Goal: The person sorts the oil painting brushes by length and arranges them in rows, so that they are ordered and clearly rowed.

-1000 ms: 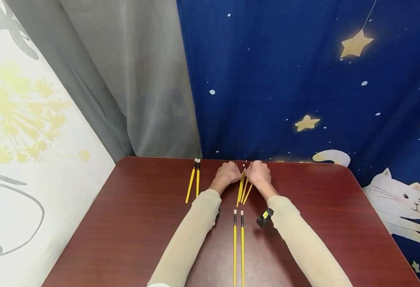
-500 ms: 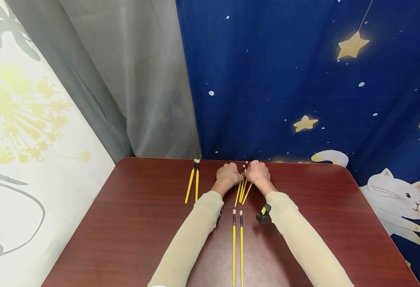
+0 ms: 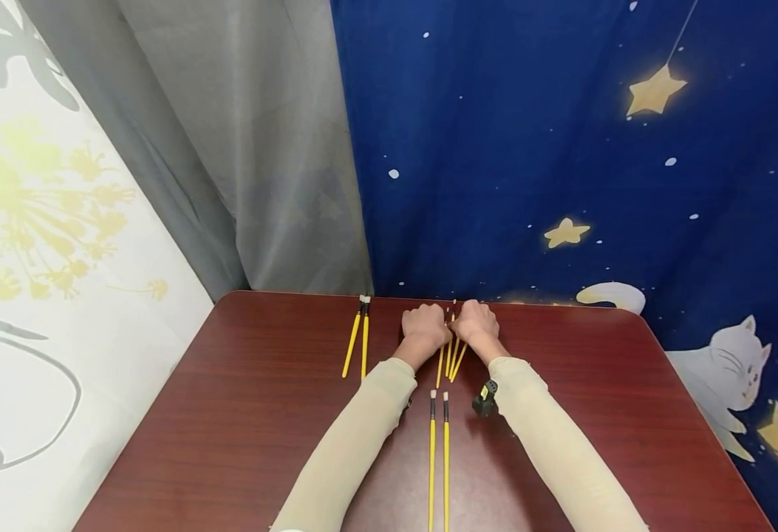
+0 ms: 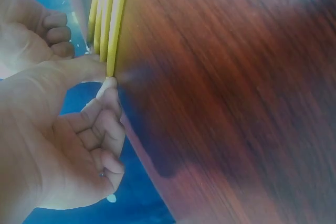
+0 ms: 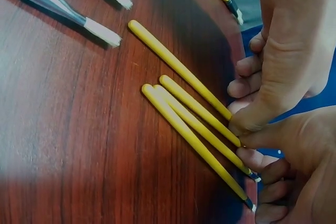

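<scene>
At the far edge of the table both hands are close together over a small group of yellow-handled paintbrushes. My left hand (image 3: 425, 324) pinches the leftmost paintbrush (image 5: 178, 67) between thumb and forefinger, its handle end pointing back toward me. Beside it, my right hand (image 3: 477, 321) has thumb and forefinger on a second paintbrush (image 5: 199, 111). Two more brushes, one of them the outer paintbrush (image 5: 194, 142), lie under the right hand with their handle ends close together. The fingers partly hide the bristle ends.
Two larger paintbrushes (image 3: 446, 458) lie parallel on the reddish-brown table (image 3: 242, 443), nearer to me. To the left, another pair of paintbrushes (image 3: 365, 343) lies near the far edge, bristles away from me. A blue starry curtain (image 3: 495, 185) hangs right behind the table.
My left hand has shifted slightly toward me with its paintbrush, which now lies farther apart from the other brushes. My right hand stays nearly in place.
</scene>
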### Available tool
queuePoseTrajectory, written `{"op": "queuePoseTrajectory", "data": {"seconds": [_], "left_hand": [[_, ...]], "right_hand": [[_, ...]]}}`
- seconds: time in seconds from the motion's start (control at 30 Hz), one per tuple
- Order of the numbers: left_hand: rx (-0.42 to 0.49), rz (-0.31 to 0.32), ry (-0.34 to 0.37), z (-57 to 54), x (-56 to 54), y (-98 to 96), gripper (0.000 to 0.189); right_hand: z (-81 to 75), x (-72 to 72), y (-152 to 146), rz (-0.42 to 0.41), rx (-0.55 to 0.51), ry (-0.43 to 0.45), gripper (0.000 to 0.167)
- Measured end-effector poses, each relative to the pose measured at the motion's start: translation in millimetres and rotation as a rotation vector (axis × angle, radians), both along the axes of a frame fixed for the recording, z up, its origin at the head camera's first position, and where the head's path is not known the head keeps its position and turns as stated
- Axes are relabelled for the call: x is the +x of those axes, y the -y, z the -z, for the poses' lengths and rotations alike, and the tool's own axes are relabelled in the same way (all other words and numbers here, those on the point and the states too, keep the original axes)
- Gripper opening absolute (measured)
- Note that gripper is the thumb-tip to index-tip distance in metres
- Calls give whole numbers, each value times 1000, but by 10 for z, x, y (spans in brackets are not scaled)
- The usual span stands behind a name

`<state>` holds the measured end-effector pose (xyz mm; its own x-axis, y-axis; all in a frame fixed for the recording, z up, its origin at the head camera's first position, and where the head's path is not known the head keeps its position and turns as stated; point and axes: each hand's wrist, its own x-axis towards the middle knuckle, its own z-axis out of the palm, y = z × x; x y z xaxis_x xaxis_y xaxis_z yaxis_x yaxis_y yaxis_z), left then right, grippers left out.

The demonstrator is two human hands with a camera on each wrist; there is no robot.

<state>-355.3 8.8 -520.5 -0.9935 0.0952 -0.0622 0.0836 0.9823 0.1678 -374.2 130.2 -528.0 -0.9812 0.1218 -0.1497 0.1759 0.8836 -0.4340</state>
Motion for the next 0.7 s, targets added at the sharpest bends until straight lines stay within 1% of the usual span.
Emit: {"op": "queuePoseTrajectory", "data": {"seconds": [0.07,0.1,0.2,0.33,0.43,0.53,0.7], "left_hand": [[-2,4,2,1,5,-3,24],[2,6,3,2,0,2,25],[9,-4,19,12,-14,33,28],[19,-23,15,2,-22,99,31],[29,-26,4,-10,-16,126,32],[40,-29,4,-23,-23,148,34],[66,-32,25,-21,-65,197,34]], "right_hand": [[-45,79,7,1,4,-21,25],[-106,130,34,4,0,-13,25],[-125,176,58,-11,5,-22,25],[-119,158,100,-8,4,-10,22],[-108,155,106,3,-3,-14,21],[-99,159,105,5,-8,-29,21],[-84,167,108,2,-19,-55,28]]}}
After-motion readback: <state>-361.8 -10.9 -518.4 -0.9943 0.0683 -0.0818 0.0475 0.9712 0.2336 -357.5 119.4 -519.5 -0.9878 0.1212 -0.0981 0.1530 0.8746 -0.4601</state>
